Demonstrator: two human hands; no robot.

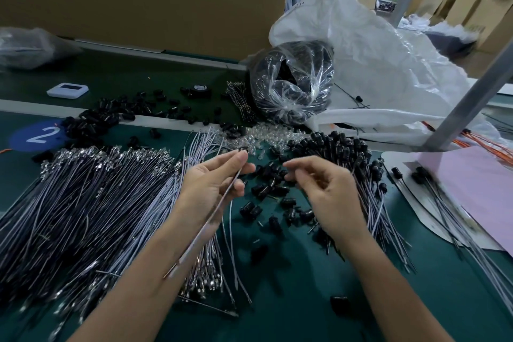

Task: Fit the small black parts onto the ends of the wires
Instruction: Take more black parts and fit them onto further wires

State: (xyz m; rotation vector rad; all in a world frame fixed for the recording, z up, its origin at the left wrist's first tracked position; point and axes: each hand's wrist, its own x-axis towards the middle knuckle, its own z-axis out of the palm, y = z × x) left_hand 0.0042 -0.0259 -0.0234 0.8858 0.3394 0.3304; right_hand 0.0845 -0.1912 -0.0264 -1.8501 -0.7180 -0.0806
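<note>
A crumpled white plastic sack (374, 64) and a clear bag of black parts (291, 83) lay at the back of the green table (291, 286). To the left spread a heap of grey metal-tipped wires (83, 203). Between the hands lay scattered small black cylindrical parts (266, 189). The left hand (213, 183) pinched one thin grey wire (207, 220). The right hand (324, 191) hung curled just above the parts; whether it held anything could not be told.

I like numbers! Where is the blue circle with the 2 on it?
In the head view, the blue circle sits far left on the green table, just behind the big pile of wires and beside a heap of small black parts.
</note>
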